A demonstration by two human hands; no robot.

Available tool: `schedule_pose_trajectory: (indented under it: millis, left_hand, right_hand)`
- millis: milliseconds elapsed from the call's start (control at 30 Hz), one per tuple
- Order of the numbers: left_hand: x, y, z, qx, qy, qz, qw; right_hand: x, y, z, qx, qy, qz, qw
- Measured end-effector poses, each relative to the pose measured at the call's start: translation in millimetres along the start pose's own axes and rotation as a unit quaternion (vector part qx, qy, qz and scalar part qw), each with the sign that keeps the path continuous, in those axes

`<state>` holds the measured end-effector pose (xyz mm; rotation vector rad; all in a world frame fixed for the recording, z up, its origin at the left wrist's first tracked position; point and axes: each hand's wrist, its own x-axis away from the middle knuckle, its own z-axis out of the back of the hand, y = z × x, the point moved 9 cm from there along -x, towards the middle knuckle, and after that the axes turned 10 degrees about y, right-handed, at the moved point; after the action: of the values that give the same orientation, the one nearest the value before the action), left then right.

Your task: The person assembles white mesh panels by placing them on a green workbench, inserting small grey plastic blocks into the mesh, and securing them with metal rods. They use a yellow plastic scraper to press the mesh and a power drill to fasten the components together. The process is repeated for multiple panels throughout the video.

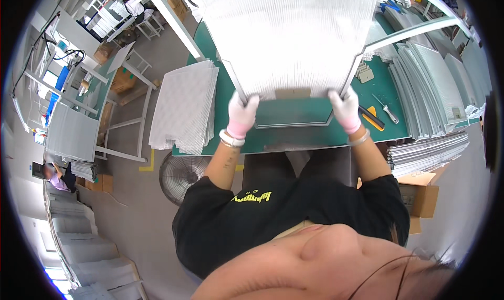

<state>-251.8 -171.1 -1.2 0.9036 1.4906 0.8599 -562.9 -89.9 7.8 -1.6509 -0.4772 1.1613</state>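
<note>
Both my hands wear white gloves with pink cuffs. My left hand (243, 113) is closed on the near left corner of a large white ribbed panel (291, 42) with thin grey edging. At the near right corner, my right hand (345, 110) grips the same panel, thumb on top. A tan label (293, 93) lies along the panel's near edge between my hands. Just below it, a thin grey rectangular frame (294, 125) shows over the green tabletop (247, 145); whether it joins the panel I cannot tell. The panel's far end runs out of view.
White mesh sheets (184, 105) overhang the table's left side. On the right are an orange-and-black tool (373, 118), a screwdriver (389, 113), small beige cards (364, 72) and stacked grey-white panels (420, 90). A floor fan (181, 176) stands below left. Two people sit farther off.
</note>
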Motion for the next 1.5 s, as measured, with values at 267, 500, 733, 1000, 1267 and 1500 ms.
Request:
schedule_pose_trajectory:
  millis: [267,500,733,1000,1267,1500]
  left_hand:
    - [-33,78,17,0.119,-0.082,-0.081,0.986]
    - [-35,117,3,0.045,0.009,-0.167,0.985]
    - [-12,80,9,-0.008,-0.006,-0.149,0.989]
    - [2,25,9,0.044,-0.057,-0.011,0.997]
    - [-31,99,32,-0.004,-0.065,-0.150,0.987]
    - [52,124,-13,0.320,-0.360,-0.132,0.866]
  right_hand:
    - [-31,-61,35,-0.067,0.031,0.052,0.996]
    - [-45,-94,28,0.012,0.100,0.084,0.991]
    - [-13,-58,29,0.042,0.041,0.036,0.998]
    - [5,-3,17,0.017,0.024,-0.095,0.995]
    - [-61,-75,37,0.002,-0.035,0.100,0.994]
    - [19,-132,28,-0.167,-0.073,0.178,0.967]
